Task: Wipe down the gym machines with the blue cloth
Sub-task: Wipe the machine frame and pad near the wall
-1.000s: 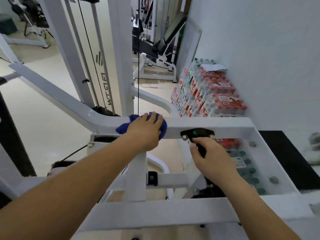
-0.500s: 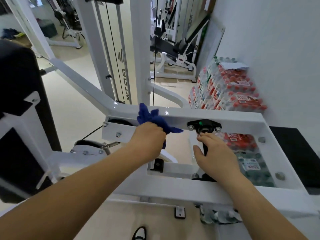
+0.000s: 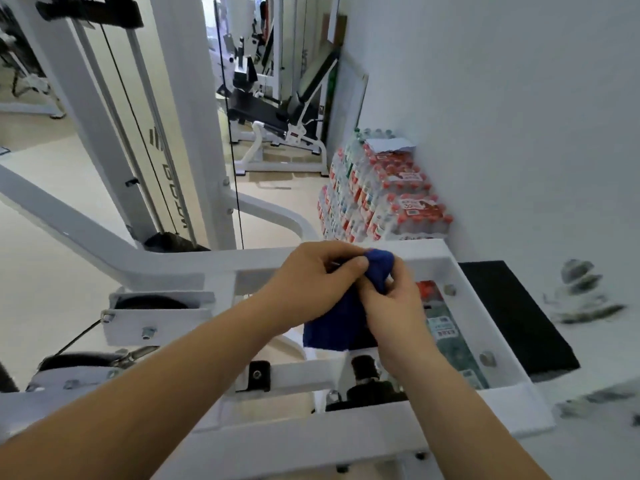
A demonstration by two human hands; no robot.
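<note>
The blue cloth (image 3: pixel 341 325) could slip and drop through the gap in the white machine frame (image 3: pixel 173 268), down onto the parts below. That could happen because both hands are busy bunching it up, and mostly fingertips hold it. A loose corner might also catch on a bolt (image 3: pixel 449 289) of the frame. I think the cloth is being folded to a fresh side, so nothing is being wiped right now.

The left hand (image 3: pixel 311 282) has a tight grip, and its thumb and fingers pinch the top of the cloth. The right hand (image 3: pixel 394 306) has a closed grip too, with fingers curled round the bunched top. The rest of the cloth hangs down between the two hands, in front of the frame
</note>
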